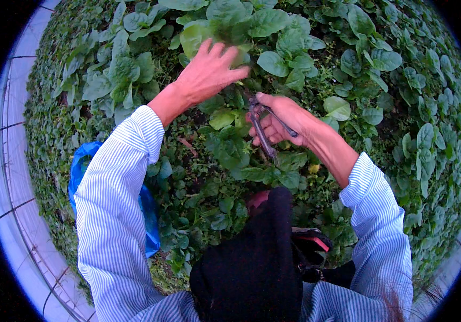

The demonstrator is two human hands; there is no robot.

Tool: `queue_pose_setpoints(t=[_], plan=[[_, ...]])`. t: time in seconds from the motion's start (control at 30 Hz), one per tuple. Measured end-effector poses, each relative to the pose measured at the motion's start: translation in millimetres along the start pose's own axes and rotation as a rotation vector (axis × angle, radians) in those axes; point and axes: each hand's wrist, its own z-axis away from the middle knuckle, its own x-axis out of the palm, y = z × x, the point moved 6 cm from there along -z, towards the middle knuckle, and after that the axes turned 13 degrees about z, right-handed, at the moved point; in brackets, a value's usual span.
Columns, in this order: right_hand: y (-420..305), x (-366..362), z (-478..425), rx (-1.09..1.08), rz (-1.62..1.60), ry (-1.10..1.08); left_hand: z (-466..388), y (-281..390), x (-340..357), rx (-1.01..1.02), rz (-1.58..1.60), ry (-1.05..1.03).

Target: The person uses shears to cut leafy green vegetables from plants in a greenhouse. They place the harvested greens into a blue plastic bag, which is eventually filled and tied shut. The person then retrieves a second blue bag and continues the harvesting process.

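My right hand (pixel 280 120) holds a pair of dark, worn pruning shears (pixel 263 139). The two handles spread apart, one lying across the palm. Leaves and motion blur hide much of the blades. Above and to the left, my left hand (pixel 214 66) is spread over a leafy green plant (pixel 230 20), fingers apart. Its fingertips touch or nearly touch a pale green leaf (pixel 195 38), which is partly blurred; I see nothing held there. Broad leaves (pixel 276 62) of a neighbouring shoot stand just right of this hand.
A blue plastic bag (pixel 150 221) sits on the left, partly behind my left sleeve. Dense leafy plants (pixel 125 68) spread all round. Whitish sheeting with dark frame bars (pixel 15 120) curves along the left side. Dark clothing (pixel 250 257) covers my lap and knee.
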Motion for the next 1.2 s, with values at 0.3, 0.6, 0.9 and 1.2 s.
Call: queue_pose_setpoints(t=[0.3,0.6,0.9,1.2], plan=[[1,-1,-5,-0.159,-0.215,0.044,28,-24,-1,-0.079,0.180,0.088],[-13,1,-1,-0.064,0.088,0.053,34,-29,0,0.002,0.047,-0.049],[-21,-20,-27,-0.145,0.105,0.246,20,-23,-10,0.001,-0.021,0.078],[-30,-46,-4,-0.205,-0.201,0.279,-24,-1,-24,0.122,-0.178,-0.140]])
